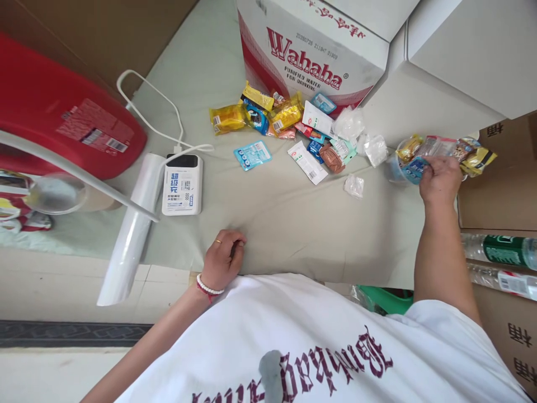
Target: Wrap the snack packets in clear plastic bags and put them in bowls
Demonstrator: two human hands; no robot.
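My right hand (pixel 441 178) is at a clear plastic tub (pixel 393 169) on the right, fingers pinched on a small blue packet (pixel 415 169) at its rim. Yellow, brown and clear wrapped snacks fill the tub, among them a yellow-and-brown packet (pixel 479 161) sticking out on the right. Loosely curled, my left hand (pixel 224 254) rests at the table's front edge with nothing visible in it. Beyond it lies a heap of wrapped snacks (pixel 287 115). A blue-and-white packet (pixel 253 155) and a clear wrapped piece (pixel 354 186) lie apart from the heap.
A Wahaha water carton (pixel 310 56) stands behind the heap. To the left are a white power bank (pixel 182 184) with a cable, a roll of plastic film (pixel 130 235) and a large red container (pixel 75 112). Bottles (pixel 503 250) lie at the right beside cardboard boxes.
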